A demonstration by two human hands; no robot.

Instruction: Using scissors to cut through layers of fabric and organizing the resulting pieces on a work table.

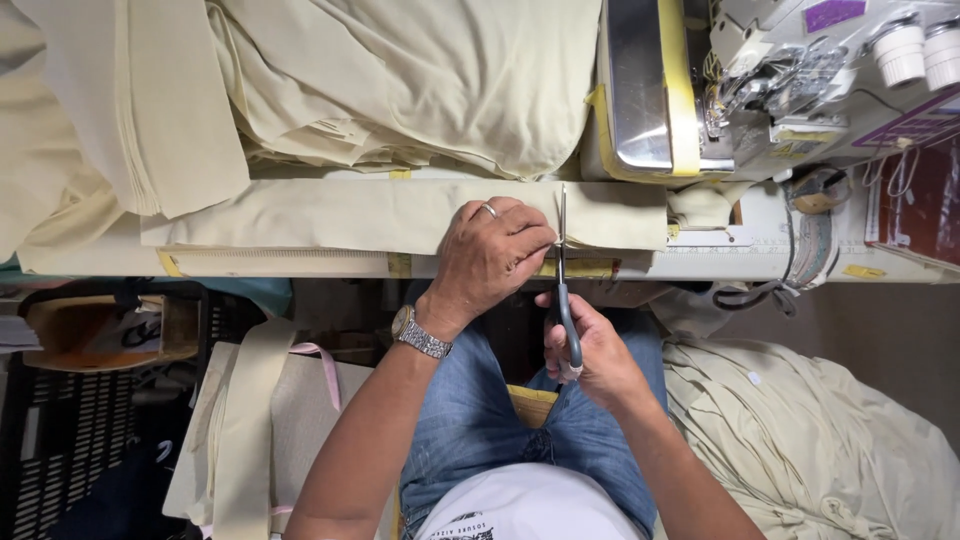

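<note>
My left hand [490,250], with a ring and a metal wristwatch, presses flat on a long folded strip of cream fabric [330,215] lying along the table's front edge. My right hand [590,350] grips grey-handled scissors [564,290]. Their blades point away from me and stand upright in the strip just right of my left fingertips. The strip's right part [615,215] runs on toward the sewing machine.
A sewing machine [760,90] with a shiny plate stands at the back right. Piles of cream fabric [400,80] cover the table's back and left. More cream cloth [800,440] lies at my right, folded pieces [250,420] and dark crates [60,440] at my left.
</note>
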